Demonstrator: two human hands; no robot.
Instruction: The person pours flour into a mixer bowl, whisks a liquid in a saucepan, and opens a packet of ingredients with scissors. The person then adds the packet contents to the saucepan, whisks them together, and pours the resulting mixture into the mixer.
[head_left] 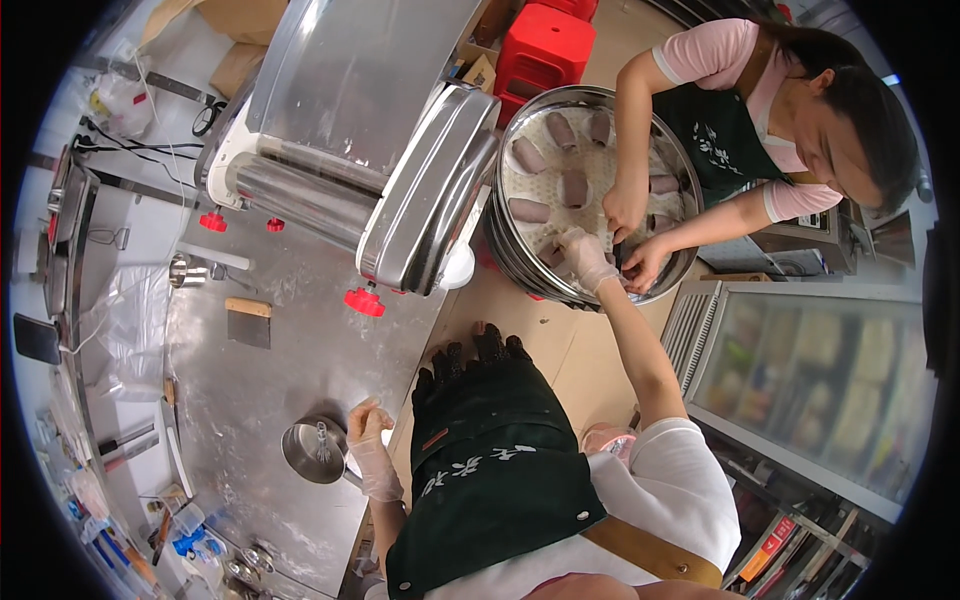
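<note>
My right hand (587, 258), in a clear glove, reaches into a round steel steamer (510, 262) lined with a white dotted sheet. Its fingers are bent together low over the liner, at the edge of a purplish dough roll (550, 253); what they grip, if anything, is hidden. More rolls, such as one dough roll (574, 189), lie spaced on the liner. A co-worker's two hands work just beside mine, around a small dark object (619, 254). My left hand (369, 428), also gloved, hovers at the table edge beside a steel pot (314, 450), fingers loosely bent, holding nothing visible.
A dough sheeter (415, 190) with red knobs stands on the floury steel table (240, 400). A wood-handled scraper (248, 322) lies there. Red stools (545, 50) are behind the steamer; a glass-topped freezer (810, 380) is at right. The co-worker leans in from the upper right.
</note>
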